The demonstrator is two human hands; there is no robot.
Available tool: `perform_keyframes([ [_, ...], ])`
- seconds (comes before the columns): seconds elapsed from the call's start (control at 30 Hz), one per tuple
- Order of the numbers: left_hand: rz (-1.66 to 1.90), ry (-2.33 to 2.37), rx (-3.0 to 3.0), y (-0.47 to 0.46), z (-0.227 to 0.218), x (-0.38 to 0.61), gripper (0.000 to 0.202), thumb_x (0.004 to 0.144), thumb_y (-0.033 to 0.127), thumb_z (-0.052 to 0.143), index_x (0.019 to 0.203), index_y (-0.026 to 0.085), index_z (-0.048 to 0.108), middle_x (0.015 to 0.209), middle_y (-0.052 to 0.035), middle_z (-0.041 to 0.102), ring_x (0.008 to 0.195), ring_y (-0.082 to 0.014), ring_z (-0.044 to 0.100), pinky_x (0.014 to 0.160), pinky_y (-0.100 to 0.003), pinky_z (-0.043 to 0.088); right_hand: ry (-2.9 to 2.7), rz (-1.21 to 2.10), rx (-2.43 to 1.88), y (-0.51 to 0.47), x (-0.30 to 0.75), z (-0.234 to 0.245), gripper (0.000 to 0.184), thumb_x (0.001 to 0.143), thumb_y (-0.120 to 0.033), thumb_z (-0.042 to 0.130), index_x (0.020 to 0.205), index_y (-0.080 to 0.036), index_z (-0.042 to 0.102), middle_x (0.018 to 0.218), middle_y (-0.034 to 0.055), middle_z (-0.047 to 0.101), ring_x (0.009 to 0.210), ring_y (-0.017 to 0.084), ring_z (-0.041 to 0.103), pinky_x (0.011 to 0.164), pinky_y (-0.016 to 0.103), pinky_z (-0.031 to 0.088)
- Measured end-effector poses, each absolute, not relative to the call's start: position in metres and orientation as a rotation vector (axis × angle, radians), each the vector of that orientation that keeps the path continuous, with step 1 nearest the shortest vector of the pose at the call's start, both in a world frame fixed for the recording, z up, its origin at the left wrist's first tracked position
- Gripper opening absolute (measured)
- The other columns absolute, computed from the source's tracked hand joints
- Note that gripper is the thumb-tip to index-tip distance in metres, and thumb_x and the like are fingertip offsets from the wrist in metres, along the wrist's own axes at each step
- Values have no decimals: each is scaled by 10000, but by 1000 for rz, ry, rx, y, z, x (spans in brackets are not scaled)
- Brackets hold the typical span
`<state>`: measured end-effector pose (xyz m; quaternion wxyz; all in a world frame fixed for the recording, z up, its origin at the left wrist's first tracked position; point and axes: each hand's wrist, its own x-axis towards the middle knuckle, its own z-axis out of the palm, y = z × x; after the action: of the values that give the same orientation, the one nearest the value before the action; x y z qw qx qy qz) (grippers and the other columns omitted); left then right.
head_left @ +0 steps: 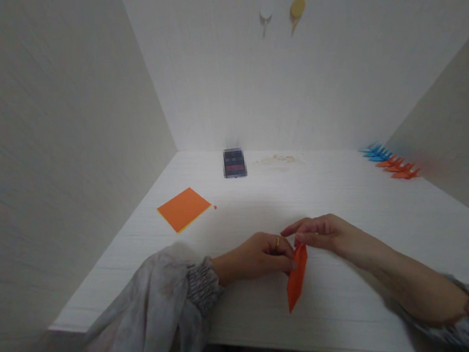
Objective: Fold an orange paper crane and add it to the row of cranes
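White tabletop boxed in by pale walls. Near front edge, folded orange paper, pinched at upper end between left hand and right hand; fingers of both closed on it, lower tip slanting toward front edge. Flat orange sheet well apart at left. Dark box at back. Blue and orange folded pieces in row, far right.

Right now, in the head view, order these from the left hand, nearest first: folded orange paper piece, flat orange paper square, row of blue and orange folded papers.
1. Folded orange paper piece: held in the left hand.
2. Flat orange paper square: left, farther back.
3. Row of blue and orange folded papers: far right.
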<state>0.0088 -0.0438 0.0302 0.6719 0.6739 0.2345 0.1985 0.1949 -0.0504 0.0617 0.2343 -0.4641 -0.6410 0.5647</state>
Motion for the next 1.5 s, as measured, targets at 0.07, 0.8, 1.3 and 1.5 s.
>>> perform_keyframes([
  [0.07,443,542,1530,-44,30,9,108,695,173,569,605,122,536,655,20,519,632,-81,463,608,-205,372,-1706,1621,-1296,-50,195,62,191,664,-347,638,659,-156,638,1028,85,591,907,229,553,801,373,413],
  [0.8,547,553,1499,-43,27,9,125,697,215,575,627,125,523,638,27,485,592,-72,431,578,-205,343,-1438,1611,-1220,-48,194,57,121,645,-262,668,722,-170,652,960,51,629,830,171,569,789,322,396],
  [1.3,667,525,1208,-44,34,9,189,702,290,618,742,112,568,690,-10,579,631,-91,530,645,-235,414,-1359,1757,-804,-55,189,42,128,675,-169,668,788,-165,606,752,12,640,700,128,604,703,288,449],
  [1.5,671,485,1148,-42,29,8,208,671,267,651,778,113,561,736,-34,617,669,-109,563,663,-249,425,-1343,1731,-867,-56,186,39,103,668,-166,673,735,-156,596,669,-3,614,610,108,568,597,251,421],
])
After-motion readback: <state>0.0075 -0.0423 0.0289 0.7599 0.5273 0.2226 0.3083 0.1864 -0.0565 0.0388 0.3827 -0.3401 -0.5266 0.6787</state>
